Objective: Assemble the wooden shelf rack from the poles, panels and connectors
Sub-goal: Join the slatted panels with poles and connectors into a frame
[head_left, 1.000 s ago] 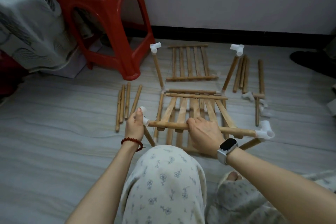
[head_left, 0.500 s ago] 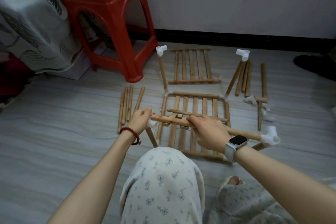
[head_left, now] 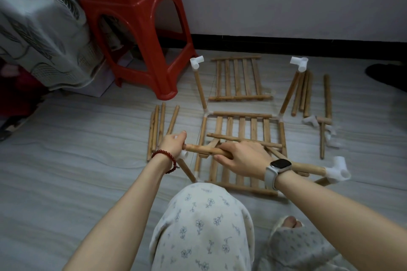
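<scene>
A partly built rack frame lies on the floor, with a slatted panel [head_left: 242, 125] framed by poles and white corner connectors. My right hand [head_left: 243, 158] grips a raised horizontal pole [head_left: 207, 150] near its middle. The pole's right end sits in a white connector [head_left: 338, 169]. My left hand [head_left: 174, 144] grips the white connector [head_left: 184, 155] at the pole's left end. Two upright side poles carry white connectors at the far end [head_left: 197, 62] [head_left: 299, 64]. A second slatted panel [head_left: 239, 79] lies flat beyond the frame.
A bundle of loose poles [head_left: 159, 127] lies left of the frame, more poles [head_left: 305, 94] and loose white connectors [head_left: 311, 121] lie to the right. A red plastic stool [head_left: 136, 28] stands at the back left beside a draped grey cloth [head_left: 37, 28]. My knee [head_left: 202, 222] is under the hands.
The raised pole's left end has shifted toward the connector in my left hand, and the loose slatted panel under it has dropped lower at its far end. The camera moved closer.
</scene>
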